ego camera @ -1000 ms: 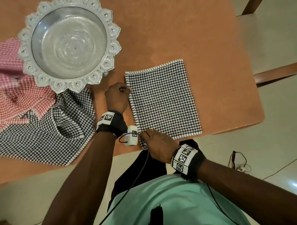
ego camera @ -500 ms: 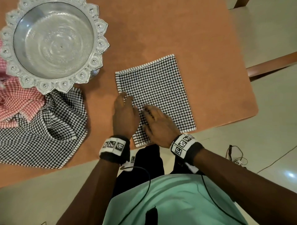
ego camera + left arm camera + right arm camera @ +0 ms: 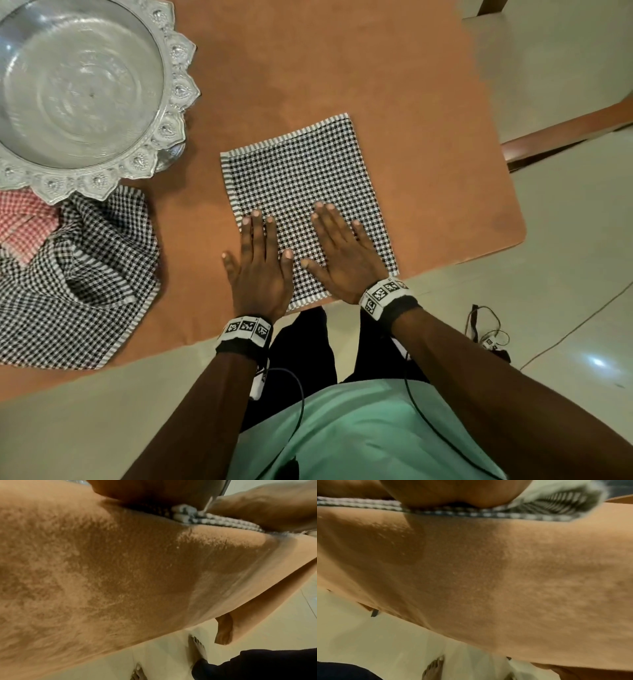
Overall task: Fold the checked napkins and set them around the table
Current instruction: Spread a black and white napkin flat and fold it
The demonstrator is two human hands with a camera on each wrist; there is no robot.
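A folded black-and-white checked napkin [image 3: 301,192] lies flat on the orange table [image 3: 394,85] near its front edge. My left hand [image 3: 260,253] rests palm down on the napkin's near left part, fingers straight, its little finger on the table. My right hand [image 3: 342,253] lies flat on the near right part, fingers spread. In the left wrist view the napkin's layered edge [image 3: 214,520] shows under the palm. The right wrist view shows the napkin's hem [image 3: 488,513] and a raised corner [image 3: 556,500].
A large silver bowl with a scalloped rim [image 3: 178,92] stands at the back left. A crumpled black checked napkin [image 3: 75,281] and a red checked one [image 3: 24,222] lie at the left. A chair edge [image 3: 565,133] is at the right. Cables [image 3: 486,329] lie on the floor.
Both hands let go of the napkin's left edge, moved onto its top and flattened out; they now press it palm down, spread further apart than half a second ago.
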